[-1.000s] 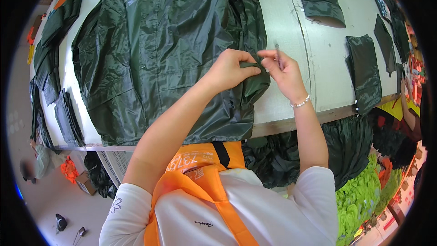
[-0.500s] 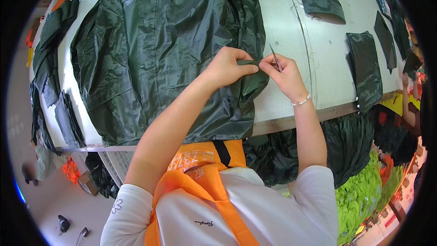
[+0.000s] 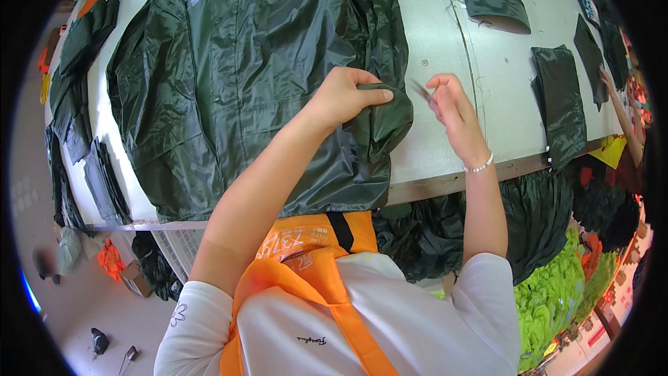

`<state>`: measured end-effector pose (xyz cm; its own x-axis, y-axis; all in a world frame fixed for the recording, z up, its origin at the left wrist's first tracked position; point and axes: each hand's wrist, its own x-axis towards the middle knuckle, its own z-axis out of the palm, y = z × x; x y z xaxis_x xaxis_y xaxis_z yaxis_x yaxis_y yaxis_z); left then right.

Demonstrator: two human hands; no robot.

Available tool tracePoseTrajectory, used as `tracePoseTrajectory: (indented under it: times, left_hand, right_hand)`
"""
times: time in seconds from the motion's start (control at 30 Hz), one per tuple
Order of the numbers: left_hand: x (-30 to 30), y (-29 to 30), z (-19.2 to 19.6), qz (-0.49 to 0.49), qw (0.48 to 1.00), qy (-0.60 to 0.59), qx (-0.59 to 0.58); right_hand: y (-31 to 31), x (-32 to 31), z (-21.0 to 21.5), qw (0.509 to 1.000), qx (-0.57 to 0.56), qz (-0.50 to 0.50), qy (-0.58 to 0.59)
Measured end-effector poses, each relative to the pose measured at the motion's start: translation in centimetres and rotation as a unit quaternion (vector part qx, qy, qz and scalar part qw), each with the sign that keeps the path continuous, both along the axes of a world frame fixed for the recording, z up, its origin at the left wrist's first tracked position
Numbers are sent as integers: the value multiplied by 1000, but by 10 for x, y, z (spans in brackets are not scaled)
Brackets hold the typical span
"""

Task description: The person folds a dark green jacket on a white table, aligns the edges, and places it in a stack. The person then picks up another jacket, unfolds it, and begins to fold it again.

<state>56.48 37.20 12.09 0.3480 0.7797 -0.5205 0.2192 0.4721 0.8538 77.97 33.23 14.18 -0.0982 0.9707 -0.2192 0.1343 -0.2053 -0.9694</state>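
Note:
A dark green shiny jacket (image 3: 278, 49) lies spread on the white table in front of me. My left hand (image 3: 344, 97) is closed on the edge of its right-hand sleeve, thumb on top, and lifts the fabric a little. To the right of the sleeve, apart from it, my right hand (image 3: 452, 104) is raised over the table. Its fingers are curled round small thread snips (image 3: 423, 92), whose thin pointed blades angle toward the sleeve and are smeared by motion.
Folded dark green pieces (image 3: 559, 104) lie on the table (image 3: 438, 139) at the right, others (image 3: 87, 35) at its left edge. Below the front edge hang dark garments (image 3: 532, 223) and a lime-green heap (image 3: 550, 299). Another person's hand (image 3: 609, 83) reaches in at far right.
My right hand has drawn away from the sleeve edge to the right, still with the snips. My left hand keeps its grip on the sleeve. The other person's hand has come onto the far-right pieces.

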Motion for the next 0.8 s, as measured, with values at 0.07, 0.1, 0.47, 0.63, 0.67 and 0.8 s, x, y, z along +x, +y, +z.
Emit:
tracePoseTrajectory:
  times: [0.07,0.1,0.47,0.63,0.67,0.8]
  left_hand:
    - [2,0,4,1,1000,-12,-15]
    - [3,0,5,-3,1000,-14,-14]
    - [7,0,12,-65,996,30,57]
    - [9,-1,12,-73,995,39,58]
    - [9,-1,12,-71,996,35,48]
    - [8,-2,10,-65,997,12,29]
  right_hand:
    - [-10,2,3,997,0,24,-69]
    - [-13,3,3,994,0,36,-103]
    - [-5,-9,7,979,58,54,-189]
    - [-5,-15,6,969,122,45,-210]
    - [-4,-15,7,967,127,47,-217]
    - [-4,-15,6,954,155,52,-252]
